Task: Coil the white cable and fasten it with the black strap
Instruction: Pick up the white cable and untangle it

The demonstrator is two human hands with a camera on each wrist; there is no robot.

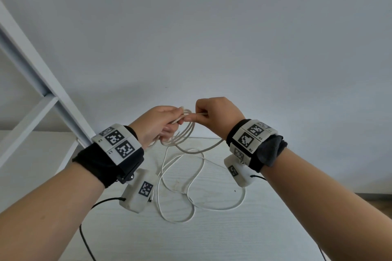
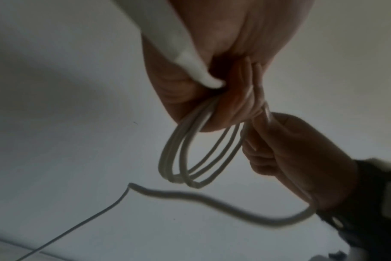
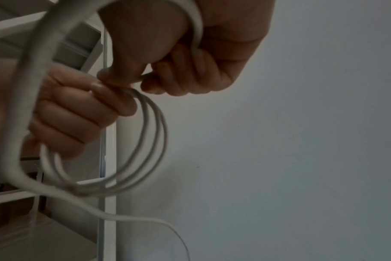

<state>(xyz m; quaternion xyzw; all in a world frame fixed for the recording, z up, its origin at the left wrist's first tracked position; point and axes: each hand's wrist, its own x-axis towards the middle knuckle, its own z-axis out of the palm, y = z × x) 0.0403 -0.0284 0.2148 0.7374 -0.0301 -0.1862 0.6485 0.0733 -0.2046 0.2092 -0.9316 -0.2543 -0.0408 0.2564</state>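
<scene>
The left hand grips a few finished loops of the white cable, held up off the worktop so they hang freely. The right hand pinches the next stretch beside them, probably feeding another turn. The rest trails slack below. No strap visible.

cable on table, shelf left

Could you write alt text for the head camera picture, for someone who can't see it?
Two bare hands hold a partly coiled white cable above a white table: the left hand grips several loops, the right hand pinches the next strand. The rest of the cable lies loose on the table.
</scene>
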